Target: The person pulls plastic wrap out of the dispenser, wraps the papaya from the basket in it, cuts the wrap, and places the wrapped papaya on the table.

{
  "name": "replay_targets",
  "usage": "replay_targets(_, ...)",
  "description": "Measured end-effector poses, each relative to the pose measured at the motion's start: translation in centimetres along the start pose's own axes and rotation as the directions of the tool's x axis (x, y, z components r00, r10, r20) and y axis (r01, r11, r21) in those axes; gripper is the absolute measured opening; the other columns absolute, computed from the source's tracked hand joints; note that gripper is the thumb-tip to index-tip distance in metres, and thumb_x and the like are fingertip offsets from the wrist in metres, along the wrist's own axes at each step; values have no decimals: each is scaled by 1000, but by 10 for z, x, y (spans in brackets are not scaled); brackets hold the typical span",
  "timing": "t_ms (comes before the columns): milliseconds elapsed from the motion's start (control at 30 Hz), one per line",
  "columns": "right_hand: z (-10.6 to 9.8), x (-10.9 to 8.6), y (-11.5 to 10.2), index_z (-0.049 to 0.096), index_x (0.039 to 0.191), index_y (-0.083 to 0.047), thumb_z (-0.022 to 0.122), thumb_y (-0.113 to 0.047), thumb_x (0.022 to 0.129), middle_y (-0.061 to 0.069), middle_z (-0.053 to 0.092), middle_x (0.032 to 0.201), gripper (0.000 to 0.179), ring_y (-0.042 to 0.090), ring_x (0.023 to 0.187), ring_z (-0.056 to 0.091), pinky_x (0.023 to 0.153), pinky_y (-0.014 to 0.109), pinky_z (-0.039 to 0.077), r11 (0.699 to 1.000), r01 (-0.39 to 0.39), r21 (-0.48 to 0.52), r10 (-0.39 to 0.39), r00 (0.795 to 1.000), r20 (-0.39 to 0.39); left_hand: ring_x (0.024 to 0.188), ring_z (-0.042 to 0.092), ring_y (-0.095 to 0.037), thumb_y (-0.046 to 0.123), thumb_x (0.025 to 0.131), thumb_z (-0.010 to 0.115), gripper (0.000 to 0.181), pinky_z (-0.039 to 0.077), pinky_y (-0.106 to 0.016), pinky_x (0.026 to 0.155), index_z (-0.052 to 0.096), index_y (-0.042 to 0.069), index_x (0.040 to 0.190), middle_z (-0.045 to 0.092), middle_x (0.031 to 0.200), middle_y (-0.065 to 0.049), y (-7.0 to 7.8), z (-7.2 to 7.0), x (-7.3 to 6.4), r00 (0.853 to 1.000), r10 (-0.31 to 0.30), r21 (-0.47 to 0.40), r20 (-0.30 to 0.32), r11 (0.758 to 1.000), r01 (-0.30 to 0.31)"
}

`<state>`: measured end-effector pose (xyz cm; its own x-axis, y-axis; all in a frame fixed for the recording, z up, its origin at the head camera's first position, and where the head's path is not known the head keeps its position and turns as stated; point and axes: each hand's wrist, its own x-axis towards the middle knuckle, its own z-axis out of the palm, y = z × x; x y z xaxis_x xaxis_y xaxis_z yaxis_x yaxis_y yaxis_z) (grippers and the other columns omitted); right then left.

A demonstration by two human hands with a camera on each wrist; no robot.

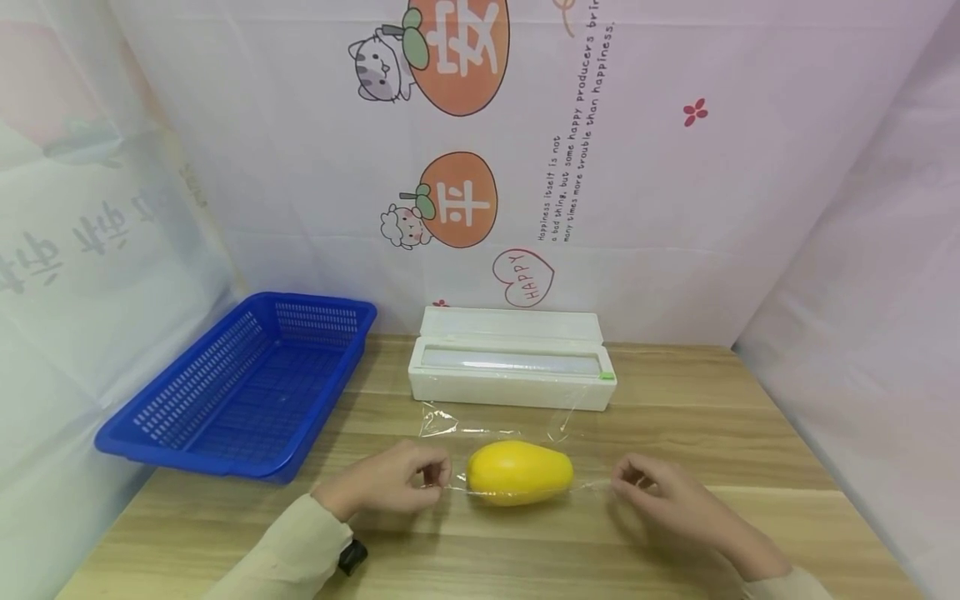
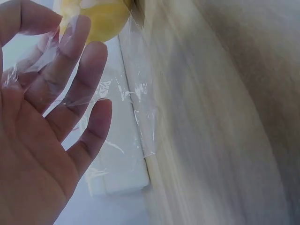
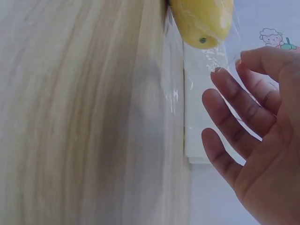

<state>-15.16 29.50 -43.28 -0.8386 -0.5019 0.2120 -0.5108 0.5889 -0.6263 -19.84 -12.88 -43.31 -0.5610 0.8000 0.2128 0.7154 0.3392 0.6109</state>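
A yellow papaya-shaped fruit [image 1: 519, 472] lies on the wooden table between the two hands. A sheet of clear plastic wrap [image 1: 442, 422] spreads around the fruit, its near edge stretched across the front of it. On the left, the left hand [image 1: 399, 478] pinches one corner of the wrap between thumb and index finger; the film also runs over its other fingers in the left wrist view. The right hand [image 1: 667, 493] pinches the opposite corner, thumb against index finger, with its remaining fingers loosely spread in the right wrist view.
Behind the fruit stands a white wrap box [image 1: 510, 390] with its lid raised and a roll inside. A blue plastic basket [image 1: 300, 421] sits at the left. Printed white cloth [image 1: 637, 208] hangs at the back and sides. A dark object [image 1: 352, 556] shows at the left sleeve.
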Motion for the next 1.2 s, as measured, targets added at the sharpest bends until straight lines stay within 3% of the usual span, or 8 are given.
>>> replay_targets(300,6,11,7,65,100,-15,61,-23,101,-5,67,92,8,12,86,63,81,26,54,994,-69,79,69,998,-2,78,58,-4,4,87,61,17,56,-27,73,65,14,100,63,86,13,-7,0,5,996,-86,-47,-5,995,85)
replay_targets(533,13,16,12,65,101,-15,63,-26,100,-3,66,91,11,14,86,62,81,26,53,986,-93,137,91,996,19,82,57,-4,7,94,58,14,53,-23,75,68,17,94,66,89,10,-17,6,8,997,-75,-9,-36,997,75)
replay_targets(667,16,18,13,65,105,-14,63,-26,100,-3,67,92,13,15,86,63,80,27,53,981,-112,159,107,993,43,77,53,-5,7,96,54,15,50,-24,69,64,18,93,60,84,11,-15,8,8,992,-110,-12,-60,994,110)
replay_targets(833,20,21,13,66,112,-8,62,-22,100,0,68,92,19,17,84,64,78,28,54,973,-114,198,103,992,68,79,52,-7,8,99,47,17,48,-25,72,60,18,94,59,88,6,-10,11,10,985,-151,14,-79,988,152)
replay_targets(967,21,21,13,64,121,-8,62,-22,100,0,69,93,25,18,84,65,76,28,55,968,-124,217,110,991,74,77,50,-6,14,96,58,6,48,-24,68,56,19,96,55,86,6,-9,14,12,987,-137,-5,-85,991,137)
replay_targets(1100,22,23,12,61,131,-10,60,-22,101,2,70,97,32,18,86,66,76,29,55,973,-112,204,99,993,70,71,48,-6,28,91,73,29,47,-23,61,54,23,112,53,83,2,-8,16,16,983,-167,-53,-77,985,163)
replay_targets(1200,23,25,13,60,135,-11,58,-22,103,5,70,114,34,16,93,67,84,28,54,978,-95,184,83,994,71,69,47,-6,41,92,73,47,47,-23,60,52,27,131,54,82,2,-9,19,19,976,-206,-58,-70,978,203)
